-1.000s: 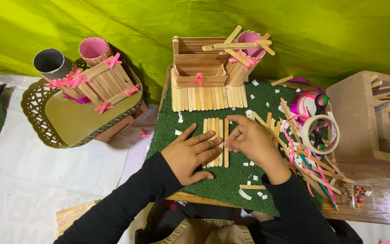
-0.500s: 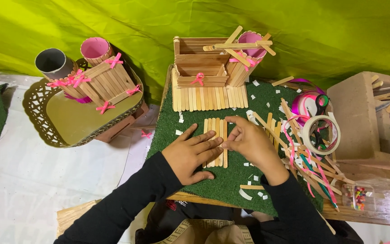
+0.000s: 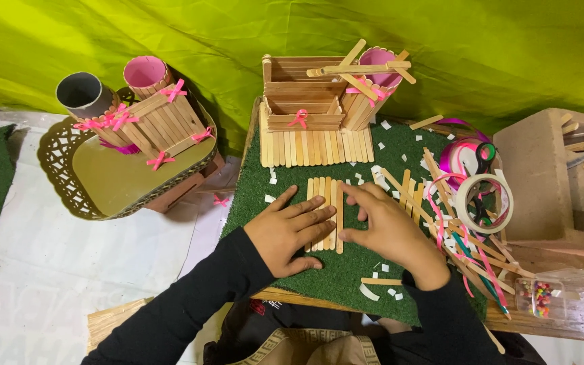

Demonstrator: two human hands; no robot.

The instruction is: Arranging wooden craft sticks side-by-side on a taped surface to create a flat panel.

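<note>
- The left hand [image 3: 290,231] lies flat on the row of wooden sticks [image 3: 324,211], palm down, with the fingers stretched out and spread a little; it grips nothing, it only presses on the lower left part of the row
- The right hand [image 3: 385,228] is at the right side of the same row; its fingers are bent and loosely open, the thumb touches the lower end of the outermost stick and the forefinger touches near the upper end, so the hand pushes at the edge and does not close around anything
- The row of wooden sticks lies side by side on the green grass-like mat [image 3: 346,270], about in the middle of it, between the two hands
- Behind the row, at the far edge of the mat, stands a stick-built box holder [image 3: 303,103] with a small pink bow [image 3: 299,118] and a pink cup [image 3: 378,57] beside it
- To the right of the right hand there is a pile of loose sticks and pink ribbons [image 3: 464,236], and a roll of white tape [image 3: 484,203] lies on top of it
- Small white paper scraps [image 3: 378,176] are scattered over the mat
- To the left, well apart from the hands, a golden tray [image 3: 96,186] carries another stick holder [image 3: 160,125] with pink bows and a grey tube [image 3: 81,93]
- Both arms wear black sleeves [image 3: 190,304]
</note>
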